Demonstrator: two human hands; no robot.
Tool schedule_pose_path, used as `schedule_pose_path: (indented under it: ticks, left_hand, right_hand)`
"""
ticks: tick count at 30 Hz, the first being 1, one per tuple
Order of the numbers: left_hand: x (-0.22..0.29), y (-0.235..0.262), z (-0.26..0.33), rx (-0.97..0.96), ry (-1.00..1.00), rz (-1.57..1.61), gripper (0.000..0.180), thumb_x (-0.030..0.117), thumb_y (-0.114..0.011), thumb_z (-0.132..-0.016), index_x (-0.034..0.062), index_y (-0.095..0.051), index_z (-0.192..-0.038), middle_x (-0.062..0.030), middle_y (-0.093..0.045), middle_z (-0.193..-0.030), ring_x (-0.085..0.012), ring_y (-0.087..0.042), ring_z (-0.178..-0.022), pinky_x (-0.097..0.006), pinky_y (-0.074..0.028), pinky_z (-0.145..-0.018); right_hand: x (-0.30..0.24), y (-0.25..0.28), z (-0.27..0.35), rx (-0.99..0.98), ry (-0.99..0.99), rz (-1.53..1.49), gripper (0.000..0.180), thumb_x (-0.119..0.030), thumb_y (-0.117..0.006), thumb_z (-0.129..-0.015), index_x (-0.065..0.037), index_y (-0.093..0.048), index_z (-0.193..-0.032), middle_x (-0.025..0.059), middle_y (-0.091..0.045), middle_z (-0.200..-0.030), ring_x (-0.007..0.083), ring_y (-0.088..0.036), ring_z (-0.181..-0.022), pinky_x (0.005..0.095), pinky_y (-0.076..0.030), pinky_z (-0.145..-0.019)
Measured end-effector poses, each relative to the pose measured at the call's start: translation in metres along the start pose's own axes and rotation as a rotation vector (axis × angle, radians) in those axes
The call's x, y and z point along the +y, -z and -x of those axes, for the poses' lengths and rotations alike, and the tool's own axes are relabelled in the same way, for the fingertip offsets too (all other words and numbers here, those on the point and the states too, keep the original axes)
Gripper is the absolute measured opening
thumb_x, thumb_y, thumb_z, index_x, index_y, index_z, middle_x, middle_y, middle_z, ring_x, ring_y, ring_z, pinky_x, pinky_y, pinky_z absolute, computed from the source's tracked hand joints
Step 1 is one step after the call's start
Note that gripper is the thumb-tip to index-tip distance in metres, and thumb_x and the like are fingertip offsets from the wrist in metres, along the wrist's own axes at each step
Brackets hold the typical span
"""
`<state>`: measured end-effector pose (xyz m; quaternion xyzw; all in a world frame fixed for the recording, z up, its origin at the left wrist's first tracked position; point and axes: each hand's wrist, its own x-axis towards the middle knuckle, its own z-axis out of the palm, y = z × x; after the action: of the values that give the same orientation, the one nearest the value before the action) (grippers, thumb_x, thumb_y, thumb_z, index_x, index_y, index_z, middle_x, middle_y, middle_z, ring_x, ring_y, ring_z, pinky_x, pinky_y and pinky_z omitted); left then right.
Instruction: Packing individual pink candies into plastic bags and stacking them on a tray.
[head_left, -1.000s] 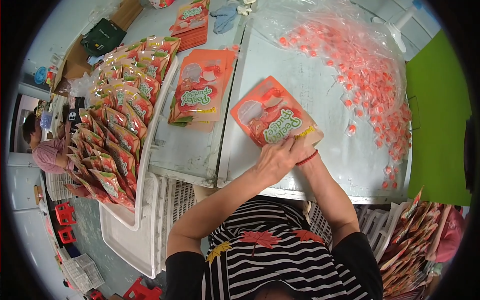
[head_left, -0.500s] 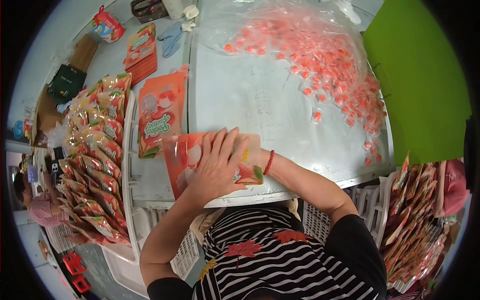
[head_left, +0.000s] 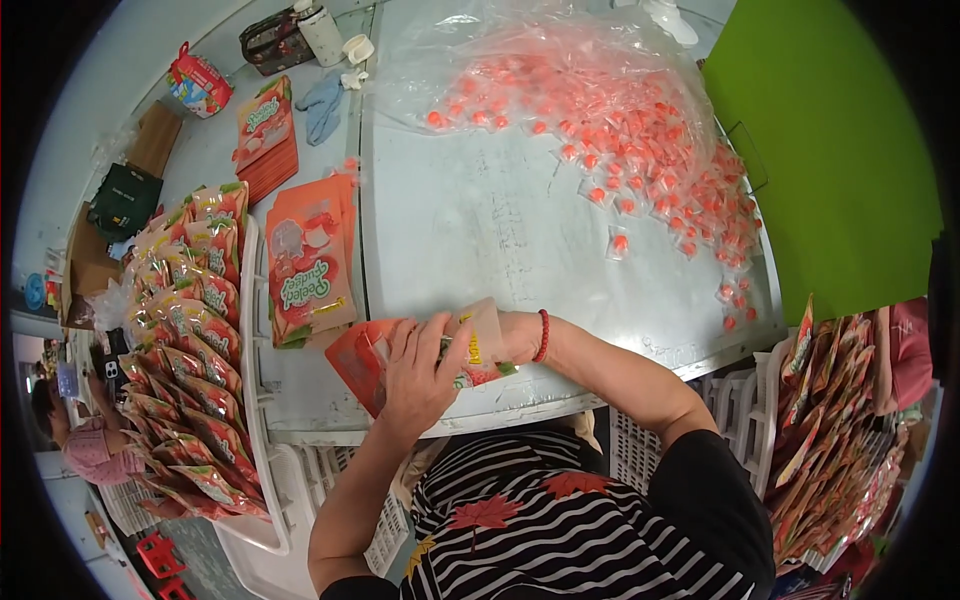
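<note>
A red and beige printed candy pouch (head_left: 356,362) lies at the table's front edge, under both my hands. My left hand (head_left: 418,375) bends over its middle, fingers curled across the printed face. At the pouch's right end is my right hand (head_left: 516,337), a red beaded bracelet on its wrist. The pouch's beige end stands up and hides the right fingers; whether they are inside or behind it I cannot tell. Just beyond and left lies a stack of flat matching pouches (head_left: 312,245).
Wrapped orange-red candies (head_left: 640,165) spread from a clear plastic bag (head_left: 430,65). On the left, a white crate (head_left: 250,330) holds rows of filled pouches (head_left: 200,350); more pouches (head_left: 840,430) stand at right. A green panel (head_left: 830,150) borders the table's right side. Another pouch stack (head_left: 268,140) lies far left.
My left hand has gone from lying flat on the pouch to curling over it. The pouch's right end has lifted and bent upward. The view has shifted slightly.
</note>
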<state>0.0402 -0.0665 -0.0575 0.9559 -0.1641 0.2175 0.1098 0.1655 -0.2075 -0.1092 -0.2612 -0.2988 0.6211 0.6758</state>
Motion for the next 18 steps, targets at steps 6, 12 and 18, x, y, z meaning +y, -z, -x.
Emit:
schedule_pose_path:
  ticks: [6, 12, 18]
  left_hand:
    - [0.001, 0.013, -0.02, 0.031, 0.086, 0.005, 0.056, 0.004, -0.064, -0.068, 0.0044, -0.054, -0.123, -0.0179, -0.054, -0.112, -0.0317, -0.055, -0.096, -0.048, -0.041, -0.092]
    - [-0.02, 0.038, 0.028, 0.212, 0.631, 0.189, 0.071, 0.003, -0.074, -0.065, 0.0006, -0.045, -0.13, -0.0216, -0.057, -0.114, -0.037, -0.06, -0.094, -0.042, -0.047, -0.085]
    - [-0.005, 0.043, 0.031, 0.204, 0.598, 0.089, 0.087, 0.008, -0.081, -0.064, -0.0016, -0.033, -0.136, -0.022, -0.054, -0.121, -0.0398, -0.058, -0.103, -0.043, -0.049, -0.086]
  right_hand:
    - [-0.06, -0.004, -0.01, -0.066, 0.013, 1.045, 0.018, -0.006, -0.061, -0.079, -0.001, -0.061, -0.096, 0.0061, -0.064, -0.093, 0.0168, -0.058, -0.073, 0.0279, -0.048, -0.071]
    - [-0.138, 0.085, 0.024, 0.916, 0.236, 0.926, 0.028, -0.025, -0.052, -0.094, 0.0, -0.062, -0.103, 0.0091, -0.067, -0.096, 0.0211, -0.065, -0.084, 0.0334, -0.054, -0.073]
    - [-0.147, 0.194, 0.049, 1.662, 0.127, 2.047, 0.045, -0.047, -0.055, -0.085, -0.014, -0.058, -0.117, 0.018, -0.047, -0.133, 0.0378, -0.035, -0.129, 0.0556, -0.027, -0.104]
